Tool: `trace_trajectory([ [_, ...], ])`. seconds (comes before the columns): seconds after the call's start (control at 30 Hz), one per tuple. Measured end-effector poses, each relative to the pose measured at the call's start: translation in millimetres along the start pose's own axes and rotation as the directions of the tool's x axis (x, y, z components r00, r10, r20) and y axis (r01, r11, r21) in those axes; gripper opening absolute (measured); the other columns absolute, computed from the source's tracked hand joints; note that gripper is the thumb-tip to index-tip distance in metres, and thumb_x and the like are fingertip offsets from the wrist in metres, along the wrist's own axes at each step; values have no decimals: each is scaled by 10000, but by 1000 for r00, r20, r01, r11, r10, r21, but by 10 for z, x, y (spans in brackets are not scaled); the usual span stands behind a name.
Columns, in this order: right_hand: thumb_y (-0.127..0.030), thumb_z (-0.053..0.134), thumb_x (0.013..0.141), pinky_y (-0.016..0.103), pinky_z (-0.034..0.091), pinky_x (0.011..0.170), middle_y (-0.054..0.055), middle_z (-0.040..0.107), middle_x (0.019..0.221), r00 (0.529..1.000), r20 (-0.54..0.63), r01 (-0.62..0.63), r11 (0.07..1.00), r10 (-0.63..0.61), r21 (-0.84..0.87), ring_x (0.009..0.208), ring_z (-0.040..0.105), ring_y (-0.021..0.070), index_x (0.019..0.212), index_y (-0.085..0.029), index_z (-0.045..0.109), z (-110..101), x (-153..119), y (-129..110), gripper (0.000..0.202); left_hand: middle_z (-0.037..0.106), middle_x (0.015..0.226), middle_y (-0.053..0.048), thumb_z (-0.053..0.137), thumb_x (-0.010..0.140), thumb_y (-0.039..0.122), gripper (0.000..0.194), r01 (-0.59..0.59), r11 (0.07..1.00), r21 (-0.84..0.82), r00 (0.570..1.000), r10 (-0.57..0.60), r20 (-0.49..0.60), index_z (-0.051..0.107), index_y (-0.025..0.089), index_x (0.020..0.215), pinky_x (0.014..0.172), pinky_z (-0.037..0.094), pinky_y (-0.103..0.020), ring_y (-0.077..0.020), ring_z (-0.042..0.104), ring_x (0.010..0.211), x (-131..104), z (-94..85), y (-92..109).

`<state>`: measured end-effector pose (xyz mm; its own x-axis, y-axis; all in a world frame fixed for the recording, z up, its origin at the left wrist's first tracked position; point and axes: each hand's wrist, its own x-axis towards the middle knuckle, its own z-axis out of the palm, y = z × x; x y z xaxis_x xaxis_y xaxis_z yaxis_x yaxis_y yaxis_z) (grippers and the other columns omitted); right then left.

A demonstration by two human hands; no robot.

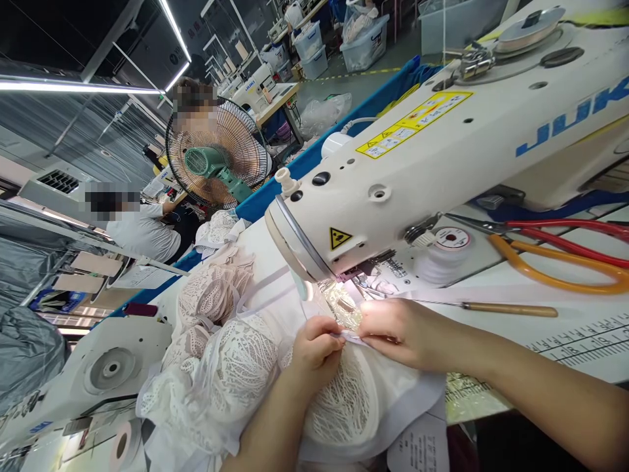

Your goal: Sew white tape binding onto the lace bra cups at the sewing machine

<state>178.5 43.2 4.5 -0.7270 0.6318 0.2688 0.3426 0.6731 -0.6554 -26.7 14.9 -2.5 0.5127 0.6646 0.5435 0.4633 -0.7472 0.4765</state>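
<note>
A white lace bra (344,400) lies in front of the sewing machine (393,177), its lace cup facing up. With fingertips pinched together, my left hand (317,351) grips the bra's upper edge, just in front of the lit needle area. My right hand (403,331) is closed on the same edge, a short way to the right, thumb and fingers together. Under the machine head, the needle and presser foot are partly hidden. More lace bras (240,351) are heaped to the left of my left hand.
Red-handled scissors (565,226), orange-handled scissors (555,272), a wooden-handled awl (511,308) and a thread spool (445,252) lie to the right. A second sewing machine (113,367) stands at left. Beyond the blue partition (314,160) are a fan (216,157) and two people.
</note>
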Motion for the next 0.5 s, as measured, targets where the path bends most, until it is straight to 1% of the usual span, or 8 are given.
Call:
trace_trajectory([
  [0.2,-182,408,825,223,274,541,7,505,667,1000,8,9,1000,-9,-3,600,427,101,655,-168,536,6,-10,15,213,544,820,-35,500,757,62,133,-3,1000,18,1000,3,18,496,189,716,616,485,-228,-115,570,727,21,-4,19],
  [0.37,-178,408,820,222,260,520,3,483,640,1000,-5,6,1000,-6,-20,576,409,97,627,-165,528,14,-11,18,227,531,819,-31,498,754,60,134,-3,1000,26,1000,3,25,496,191,728,610,476,-227,-112,557,718,27,-1,23],
  [0.5,-174,411,817,226,257,520,7,495,648,1000,-8,2,1000,-2,-18,582,415,101,648,-167,553,10,-1,20,220,506,806,-22,501,743,51,146,17,1000,10,999,-17,33,490,195,759,603,470,-228,-107,535,705,17,10,10],
])
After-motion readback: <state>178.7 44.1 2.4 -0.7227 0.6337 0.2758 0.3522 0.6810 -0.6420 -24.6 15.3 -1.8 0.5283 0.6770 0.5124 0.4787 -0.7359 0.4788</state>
